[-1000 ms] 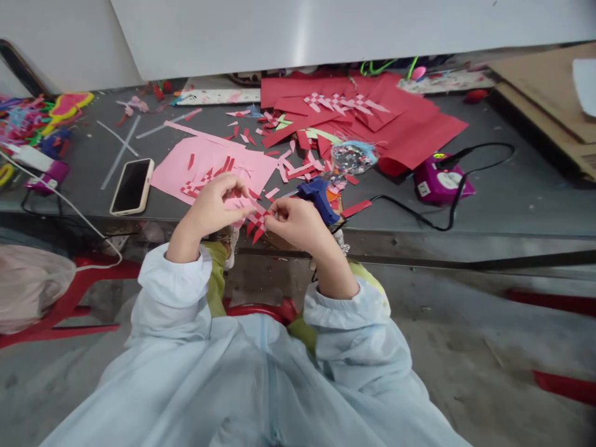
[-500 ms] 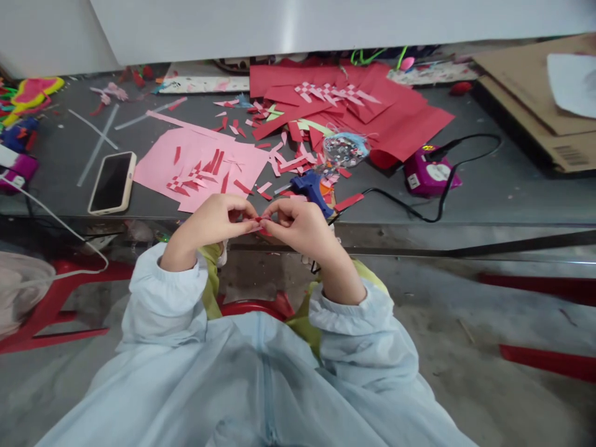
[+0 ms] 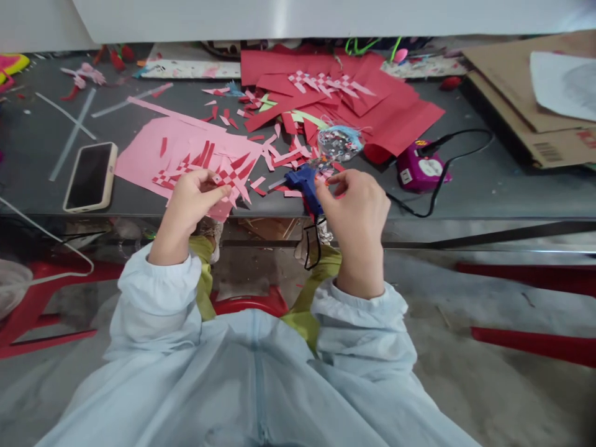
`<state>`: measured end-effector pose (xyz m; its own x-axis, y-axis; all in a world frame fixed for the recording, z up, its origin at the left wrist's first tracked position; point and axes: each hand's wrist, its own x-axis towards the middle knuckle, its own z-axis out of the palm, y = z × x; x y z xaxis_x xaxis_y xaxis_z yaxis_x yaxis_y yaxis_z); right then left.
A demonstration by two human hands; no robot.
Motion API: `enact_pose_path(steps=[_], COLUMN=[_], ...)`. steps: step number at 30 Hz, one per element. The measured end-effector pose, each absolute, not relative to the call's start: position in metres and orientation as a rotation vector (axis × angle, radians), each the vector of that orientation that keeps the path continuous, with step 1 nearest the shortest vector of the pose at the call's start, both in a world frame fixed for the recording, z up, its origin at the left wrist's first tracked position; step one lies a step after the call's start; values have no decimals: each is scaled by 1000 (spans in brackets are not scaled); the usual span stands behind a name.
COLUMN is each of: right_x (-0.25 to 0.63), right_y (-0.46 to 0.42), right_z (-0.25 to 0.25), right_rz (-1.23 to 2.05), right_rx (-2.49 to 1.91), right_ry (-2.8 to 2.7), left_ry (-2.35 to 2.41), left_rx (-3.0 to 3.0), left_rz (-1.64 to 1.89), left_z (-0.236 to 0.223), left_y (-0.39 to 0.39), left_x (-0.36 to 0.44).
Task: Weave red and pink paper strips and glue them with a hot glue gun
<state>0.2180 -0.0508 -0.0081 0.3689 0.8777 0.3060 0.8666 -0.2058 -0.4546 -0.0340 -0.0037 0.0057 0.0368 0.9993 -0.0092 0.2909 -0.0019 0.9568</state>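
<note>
My left hand (image 3: 189,202) pinches a small woven piece of red and pink paper strips (image 3: 230,179) at the near edge of the grey table (image 3: 488,192), over a pink sheet (image 3: 153,149). My right hand (image 3: 356,214) has its fingers curled round the back of a blue glue gun (image 3: 300,183), thumb raised above them. The gun's black cord (image 3: 311,245) hangs down off the table edge. Both forearms wear pale blue sleeves.
A phone (image 3: 90,176) lies at the left. Red paper sheets (image 3: 395,115), another woven strip piece (image 3: 326,82) and many cut scraps cover the middle. A purple device (image 3: 421,172) with a black cable sits right, and cardboard (image 3: 526,93) beyond it. Red stool legs (image 3: 531,273) stand on the floor.
My hands were together on the woven piece. Now they are apart: the left keeps the piece and has lifted it over the table, and the right has moved right onto the glue gun.
</note>
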Motion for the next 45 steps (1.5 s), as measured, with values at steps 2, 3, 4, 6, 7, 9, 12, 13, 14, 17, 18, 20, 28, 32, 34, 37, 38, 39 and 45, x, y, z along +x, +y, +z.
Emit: enact_pose_path(steps=[2, 3, 4, 6, 7, 9, 12, 13, 14, 17, 18, 20, 28, 32, 34, 37, 38, 39, 45], right_x=[213, 209, 205, 198, 195, 191, 190, 190, 190, 190, 190, 188, 190, 200, 205, 209, 210, 211, 213], right_y=[-53, -55, -56, -56, -55, -52, -46, -44, -42, -38, -37, -37, -47, -55, -58, -59, -59, -58, -54], right_z=[-8, -7, -6, -3, -2, -1, 0, -1, -1, -3, -4, -4, 0, -2, -4, -6, -7, -8, -16], right_rz=[12, 23, 36, 63, 81, 128, 195, 206, 211, 211, 208, 198, 164, 148, 174, 220, 255, 306, 479], right_rx=[-2200, -2249, -2287, -2342, -2365, -2399, -2416, -2418, -2419, -2420, -2417, -2410, -2299, -2106, -1972, -1800, -1761, -1729, -1628], right_ry=[-1558, -1587, -1610, -1633, -1638, -1645, -1666, -1673, -1680, -1703, -1712, -1718, -1598, -1475, -1445, -1414, -1401, -1389, -1418], left_ry=[1419, 1420, 1408, 1357, 1327, 1282, 1245, 1235, 1228, 1229, 1232, 1227, 1189, 1301, 1334, 1358, 1374, 1398, 1614], left_rx=[1458, 1459, 1455, 1439, 1431, 1427, 1383, 1360, 1335, 1273, 1261, 1250, 1335, 1323, 1318, 1331, 1351, 1384, 1830], left_rz=[1039, 1057, 1075, 1110, 1121, 1120, 1083, 1063, 1041, 973, 953, 931, 1027, 1061, 1041, 1012, 1011, 1010, 948], left_z=[4, 3, 2, 2, 2, 2, 2, 2, 2, 2, 3, 3, -5, -6, -6, -6, -7, -7, -3], left_y=[-4, -4, -4, -4, -4, -5, -6, -6, -6, -7, -7, -7, -2, 0, 0, -1, -2, -2, -6], left_x=[-33, -32, -31, -29, -27, -25, -22, -21, -21, -22, -23, -24, -25, -22, -19, -16, -16, -17, -32])
